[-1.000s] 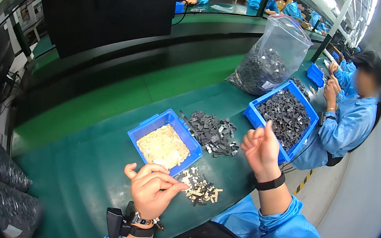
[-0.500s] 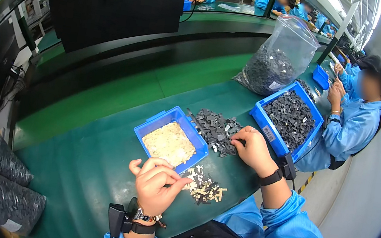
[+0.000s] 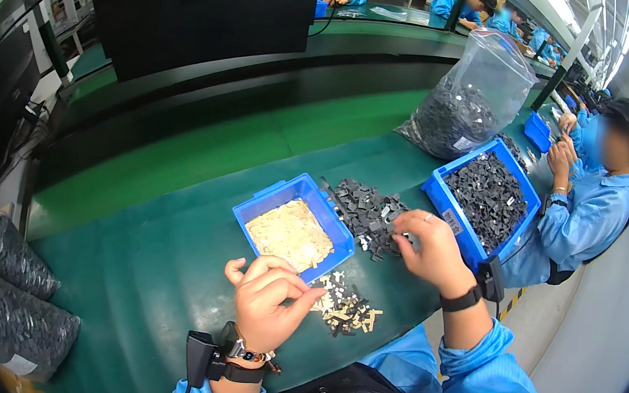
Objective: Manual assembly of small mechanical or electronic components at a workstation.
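My left hand (image 3: 267, 302) is closed in a pinch, thumb against forefinger, beside a small mixed pile of cream and black pieces (image 3: 350, 314). Whatever sits in that pinch is too small to name. Just behind it stands a blue bin (image 3: 336, 257) holding many flat cream pieces (image 3: 289, 233). My right hand (image 3: 436, 250) is curled at the right edge of a heap of small black plastic parts (image 3: 365, 208). Its thumb and forefinger are drawn together; anything between them cannot be made out against the dark heap.
A larger blue bin (image 3: 464, 232) full of black parts stands to the right, with a clear bag of black parts (image 3: 454, 116) behind it. More filled bags (image 3: 12, 315) lie at left. A co-worker (image 3: 601, 188) sits at right. A black panel (image 3: 204, 12) rises at the back.
My right hand has drawn back slightly to the right from the black heap. The left hand keeps its pinch by the mixed pile. The whole view has shifted a little.
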### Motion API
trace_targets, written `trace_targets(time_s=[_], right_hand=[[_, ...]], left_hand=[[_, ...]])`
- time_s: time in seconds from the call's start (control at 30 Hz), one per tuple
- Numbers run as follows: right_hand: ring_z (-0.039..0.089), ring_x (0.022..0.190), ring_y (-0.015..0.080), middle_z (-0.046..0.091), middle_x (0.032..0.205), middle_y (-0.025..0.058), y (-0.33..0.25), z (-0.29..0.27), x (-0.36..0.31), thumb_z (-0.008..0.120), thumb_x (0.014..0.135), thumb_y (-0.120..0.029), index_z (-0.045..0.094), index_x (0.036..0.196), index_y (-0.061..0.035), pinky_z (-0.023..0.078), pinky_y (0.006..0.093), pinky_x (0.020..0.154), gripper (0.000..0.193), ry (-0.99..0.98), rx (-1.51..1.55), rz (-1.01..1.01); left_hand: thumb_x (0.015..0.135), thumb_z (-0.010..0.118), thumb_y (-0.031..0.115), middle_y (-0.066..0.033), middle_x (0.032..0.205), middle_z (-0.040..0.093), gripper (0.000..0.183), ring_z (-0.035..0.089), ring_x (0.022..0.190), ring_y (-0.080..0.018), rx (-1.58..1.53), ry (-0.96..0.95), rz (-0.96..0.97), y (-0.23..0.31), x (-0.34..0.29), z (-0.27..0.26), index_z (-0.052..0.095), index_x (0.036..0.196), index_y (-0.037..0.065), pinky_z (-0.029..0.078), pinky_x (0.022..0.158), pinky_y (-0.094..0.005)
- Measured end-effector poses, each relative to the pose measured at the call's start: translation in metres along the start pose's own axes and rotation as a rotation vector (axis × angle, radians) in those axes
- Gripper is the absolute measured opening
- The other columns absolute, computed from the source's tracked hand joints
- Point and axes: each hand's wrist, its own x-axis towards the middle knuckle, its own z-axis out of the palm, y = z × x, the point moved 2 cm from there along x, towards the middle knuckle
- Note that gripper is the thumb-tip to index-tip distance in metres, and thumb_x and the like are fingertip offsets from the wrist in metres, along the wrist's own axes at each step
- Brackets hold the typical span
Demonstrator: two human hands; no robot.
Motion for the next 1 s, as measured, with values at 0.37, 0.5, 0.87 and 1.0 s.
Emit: trace_targets(time_s=[0.37,0.5,0.87,1.0], right_hand=[[0.067,0.082,0.0245,0.068,0.093,0.0080,-0.085,0.021,-0.001,0.073,0.071,-0.002,0.068,0.085,-0.0024,0.056,0.0345,0.070,0.015,-0.103,0.233,-0.476],[0.067,0.081,0.0249,0.068,0.091,0.0076,-0.084,0.021,0.006,0.074,0.072,-0.002,0.069,0.084,-0.0032,0.056,0.0343,0.069,0.013,-0.141,0.278,-0.472],[0.068,0.075,0.0241,0.069,0.086,0.0153,-0.027,0.045,0.041,0.072,0.082,-0.013,0.069,0.093,0.0056,0.053,0.0340,0.066,0.021,-0.207,0.452,0.578],[0.068,0.074,0.0245,0.069,0.084,0.0144,-0.039,0.046,0.041,0.070,0.082,-0.010,0.069,0.088,0.0044,0.052,0.0342,0.065,0.015,-0.143,0.372,0.476]], left_hand=[[0.071,0.078,0.013,0.0046,0.082,0.069,0.013,0.059,0.096,-0.0192,0.110,-0.114,0.083,0.001,-0.002,0.004,0.074,0.083,0.015,0.017,0.099,-0.0466],[0.070,0.076,0.009,0.0074,0.084,0.068,0.014,0.060,0.094,-0.0176,0.147,-0.073,0.116,0.002,-0.002,0.001,0.074,0.082,0.017,0.019,0.095,-0.0487],[0.068,0.075,0.006,0.0041,0.082,0.071,0.011,0.062,0.091,-0.0178,0.105,0.041,-0.006,-0.004,0.001,0.002,0.073,0.075,0.014,0.023,0.095,-0.0446],[0.068,0.074,0.003,0.0019,0.081,0.071,0.011,0.063,0.087,-0.0184,0.103,0.011,0.005,-0.006,0.001,0.001,0.073,0.076,0.011,0.030,0.091,-0.0401]])
